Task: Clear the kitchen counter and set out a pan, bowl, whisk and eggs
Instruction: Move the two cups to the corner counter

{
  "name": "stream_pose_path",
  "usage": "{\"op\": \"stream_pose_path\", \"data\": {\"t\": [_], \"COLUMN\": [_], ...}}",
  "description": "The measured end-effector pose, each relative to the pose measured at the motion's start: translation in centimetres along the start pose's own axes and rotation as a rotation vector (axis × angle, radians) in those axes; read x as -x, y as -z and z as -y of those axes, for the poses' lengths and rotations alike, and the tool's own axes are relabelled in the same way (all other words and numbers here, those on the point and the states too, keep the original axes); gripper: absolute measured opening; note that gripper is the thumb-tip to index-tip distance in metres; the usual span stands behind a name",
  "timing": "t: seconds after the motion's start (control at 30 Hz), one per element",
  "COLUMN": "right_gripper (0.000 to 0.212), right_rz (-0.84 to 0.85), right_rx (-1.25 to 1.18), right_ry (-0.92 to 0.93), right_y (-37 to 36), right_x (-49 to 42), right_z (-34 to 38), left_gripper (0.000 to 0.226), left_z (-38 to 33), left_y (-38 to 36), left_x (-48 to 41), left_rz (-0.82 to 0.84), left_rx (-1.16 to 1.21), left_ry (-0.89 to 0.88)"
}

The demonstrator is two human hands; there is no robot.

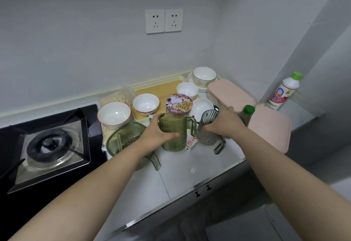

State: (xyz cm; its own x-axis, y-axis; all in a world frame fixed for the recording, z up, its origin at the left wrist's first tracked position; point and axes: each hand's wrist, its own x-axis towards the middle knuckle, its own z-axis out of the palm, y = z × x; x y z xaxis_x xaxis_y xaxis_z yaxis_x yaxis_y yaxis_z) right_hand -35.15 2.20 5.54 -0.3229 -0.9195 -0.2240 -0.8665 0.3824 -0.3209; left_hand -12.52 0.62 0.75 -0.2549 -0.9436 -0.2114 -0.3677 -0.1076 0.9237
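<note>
My left hand (158,133) grips a ribbed green plastic mug (174,134) standing upright near the middle of the white counter (190,166). My right hand (223,125) holds a grey perforated cup (208,128), tilted, just right of the mug. A round lid with a cartoon dog (179,103) sits right behind the mug. Several white bowls stand behind: a large one (114,114) at the left, one (145,104) on the wooden tray (157,91), and a flowered one (204,75) at the back.
A gas stove (49,146) fills the left. A green lidded container (127,140) lies under my left forearm. Pink lidded boxes (230,92) (269,128), a green-capped bottle (247,113) and a white cleaner bottle (284,91) crowd the right. Two sockets (164,20) are on the wall.
</note>
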Motion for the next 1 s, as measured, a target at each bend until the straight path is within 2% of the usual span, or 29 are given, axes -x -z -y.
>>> {"op": "stream_pose_path", "data": {"t": [0.17, 0.43, 0.57, 0.77, 1.0], "right_gripper": [0.079, 0.073, 0.075, 0.08, 0.071], "right_rz": [0.014, 0.018, 0.019, 0.023, 0.029], "right_rx": [-0.008, -0.028, -0.017, 0.013, 0.0], "right_ry": [0.118, 0.247, 0.336, 0.462, 0.656], "right_y": [-0.1, -0.7, -1.8, -5.3, -11.7], "right_x": [1.0, 4.4, 7.3, 15.0, 27.7], "right_z": [1.7, 7.1, 11.1, 19.2, 30.1], "left_gripper": [0.105, 0.087, 0.09, 0.08, 0.065], "left_z": [0.0, 0.7, 1.7, 4.7, 11.3], "left_y": [0.9, 5.1, 8.3, 15.2, 25.4], "left_x": [2.1, 7.4, 11.4, 20.8, 34.4], "left_rz": [-0.105, -0.273, -0.362, -0.512, -0.689], "left_rx": [0.04, 0.088, 0.092, 0.085, 0.09], "left_ry": [0.03, 0.033, 0.01, -0.018, 0.004]}}
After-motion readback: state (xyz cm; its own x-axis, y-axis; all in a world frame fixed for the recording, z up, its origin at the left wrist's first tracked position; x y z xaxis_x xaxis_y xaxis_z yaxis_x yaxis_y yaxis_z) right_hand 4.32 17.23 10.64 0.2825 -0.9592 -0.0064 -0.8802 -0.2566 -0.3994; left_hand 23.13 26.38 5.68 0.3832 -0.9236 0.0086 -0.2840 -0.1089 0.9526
